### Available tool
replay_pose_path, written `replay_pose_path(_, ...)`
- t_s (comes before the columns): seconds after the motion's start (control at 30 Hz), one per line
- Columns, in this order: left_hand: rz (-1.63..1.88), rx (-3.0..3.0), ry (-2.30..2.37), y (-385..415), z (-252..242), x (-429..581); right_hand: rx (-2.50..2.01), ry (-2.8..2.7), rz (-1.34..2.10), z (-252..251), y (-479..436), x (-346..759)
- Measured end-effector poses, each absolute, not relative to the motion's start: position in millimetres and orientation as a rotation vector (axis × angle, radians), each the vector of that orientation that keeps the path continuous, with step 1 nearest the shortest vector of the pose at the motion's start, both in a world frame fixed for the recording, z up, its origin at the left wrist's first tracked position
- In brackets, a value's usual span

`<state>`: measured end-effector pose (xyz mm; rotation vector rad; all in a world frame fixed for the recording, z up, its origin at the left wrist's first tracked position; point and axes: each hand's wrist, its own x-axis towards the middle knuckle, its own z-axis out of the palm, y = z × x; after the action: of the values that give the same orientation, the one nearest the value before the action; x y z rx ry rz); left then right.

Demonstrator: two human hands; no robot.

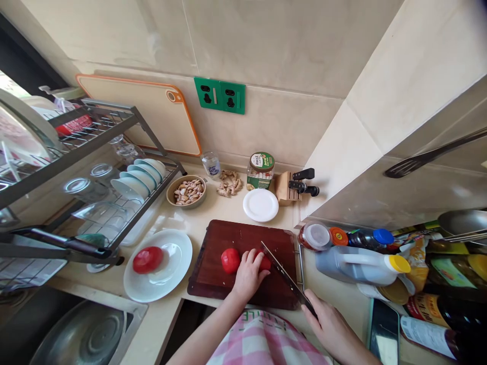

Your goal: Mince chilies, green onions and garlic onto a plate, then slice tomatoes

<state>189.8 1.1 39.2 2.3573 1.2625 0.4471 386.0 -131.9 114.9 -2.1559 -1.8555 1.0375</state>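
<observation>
On the dark red-brown cutting board [213, 248], my left hand [249, 276] has its fingers bent over a red tomato [265, 263], which they partly hide. Wrapped around the black handle of a kitchen knife [282, 270] is my right hand [325, 322]. The blade slants up and left across the board, close against the held tomato's right side; whether it has cut in I cannot tell. Just left of my left hand rests another red tomato [230, 260]. A white plate [178, 276] to the left of the board carries a red tomato piece [147, 259].
Behind the board stand a bowl of garlic [186, 191], ginger [229, 183], a small white plate [261, 205] and a knife block [283, 188]. Bottles and a plastic jug [350, 264] crowd the right. A dish rack [152, 134] and a sink [133, 304] are left.
</observation>
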Motion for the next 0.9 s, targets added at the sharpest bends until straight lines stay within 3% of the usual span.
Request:
replay_pose_path(0.3,0.591,2.266,1.220,-4,33,186,-2.227,-1.930,0.919,75,-91,359)
replay_pose_path(0.67,0.611,2.255,1.232,-3,33,184,-2.205,-2.004,0.986,134,-110,372)
replay_pose_path(0.9,0.655,2.215,1.220,-5,34,183,-2.303,-2.054,0.892,82,-84,348)
